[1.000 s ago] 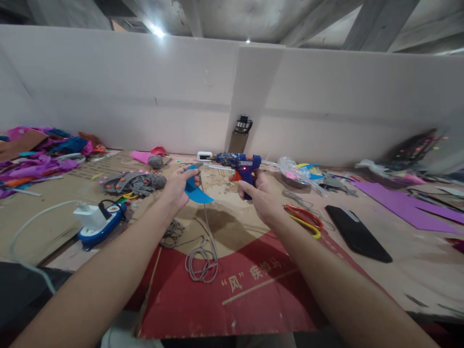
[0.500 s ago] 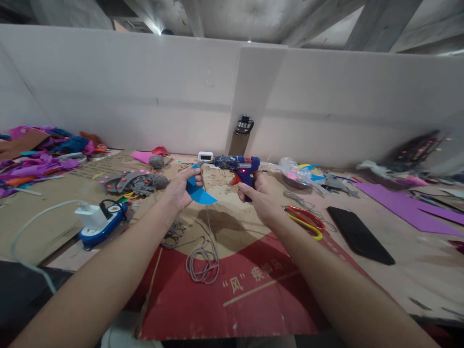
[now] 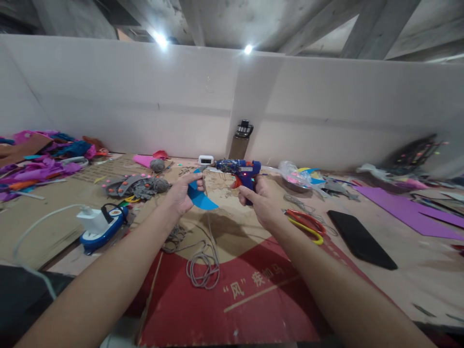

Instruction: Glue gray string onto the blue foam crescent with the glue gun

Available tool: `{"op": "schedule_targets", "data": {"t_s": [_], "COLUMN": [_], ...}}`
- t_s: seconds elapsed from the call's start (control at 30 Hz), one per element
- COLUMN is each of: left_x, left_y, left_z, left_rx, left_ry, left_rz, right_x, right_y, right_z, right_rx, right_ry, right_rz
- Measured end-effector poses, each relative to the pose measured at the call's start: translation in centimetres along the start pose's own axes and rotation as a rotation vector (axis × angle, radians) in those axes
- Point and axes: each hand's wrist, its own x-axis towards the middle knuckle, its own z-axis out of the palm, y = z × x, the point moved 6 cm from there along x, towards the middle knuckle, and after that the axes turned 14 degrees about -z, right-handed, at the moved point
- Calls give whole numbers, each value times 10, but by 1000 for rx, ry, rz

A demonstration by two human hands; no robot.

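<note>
A curved piece of blue sheet (image 3: 203,200) is pinched in my left hand (image 3: 184,194), in front of me above the cardboard. Grey cord (image 3: 203,263) hangs down from beside the blue piece and lies in loose loops below. My right hand (image 3: 258,194) is wrapped round the handle of a blue hot glue gun (image 3: 242,169), with fingers at its orange trigger. The gun points left, its nozzle close to the top of the blue piece and my left fingertips; whether they touch I cannot tell.
Red-and-tan cardboard (image 3: 203,319) lies under my hands. To the right are scissors (image 3: 306,226) and a black phone (image 3: 360,239); to the left, a blue power strip (image 3: 103,234) with a charger. A bottle (image 3: 239,140) and small white digital display (image 3: 206,160) stand behind. Coloured scraps (image 3: 47,159) are piled far left.
The whole view has shifted slightly, so everything sits a little lower. Both hands keep their grips, and the gun and blue piece stay almost the same relative to each other.
</note>
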Motion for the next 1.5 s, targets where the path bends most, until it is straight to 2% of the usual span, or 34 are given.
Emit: {"op": "schedule_targets", "data": {"t_s": [0.2,0.57,1.0,1.5], "left_x": [2,-2,-2,-3], "left_y": [-2,-1,-2,3], "left_z": [-2,6,5,6], "left_rx": [-52,-97,-74,-111], "left_ry": [-33,-134,-82,-87], "left_rz": [-59,-74,-69,-18], "right_x": [0,-2,-2,-2], "right_y": [0,-4,-7,-3], "right_z": [1,6,7,6], "right_rx": [38,63,86,44], "right_ry": [11,3,10,-14], "right_rz": [3,9,2,4]}}
